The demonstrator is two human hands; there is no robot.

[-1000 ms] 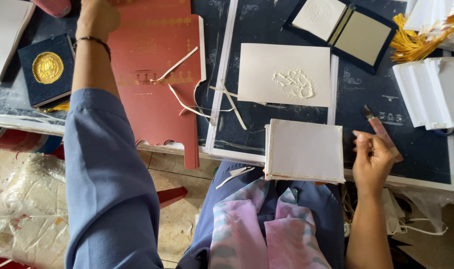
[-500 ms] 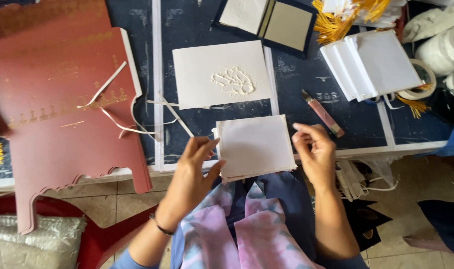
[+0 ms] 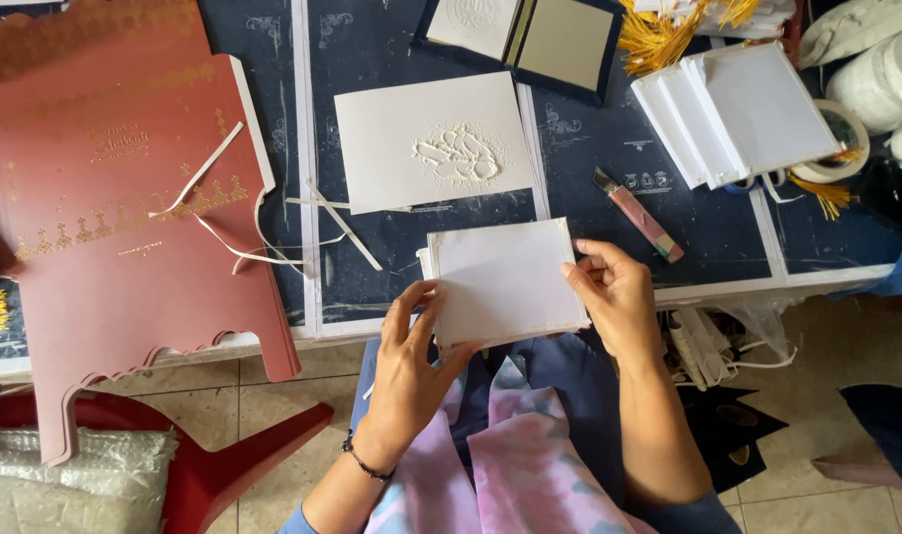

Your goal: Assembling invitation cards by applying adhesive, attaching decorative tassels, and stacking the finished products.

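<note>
Stack of white cards at table edge, pinched betw. both hands. Left hand w/ fingers closed on lower-left corner, thumb on top; right hand curled round right edge. Embossed white sheet just behind stack, pink cutter to right, red-brown covers well left.

A single view from a camera worn on the person's head, looking almost straight down; it sits close above the near edge of a dark table, which fills the upper part of the frame; the person's lap and a tiled floor fill the lower part; both hands enter from the bottom edge, near the lens.
</note>
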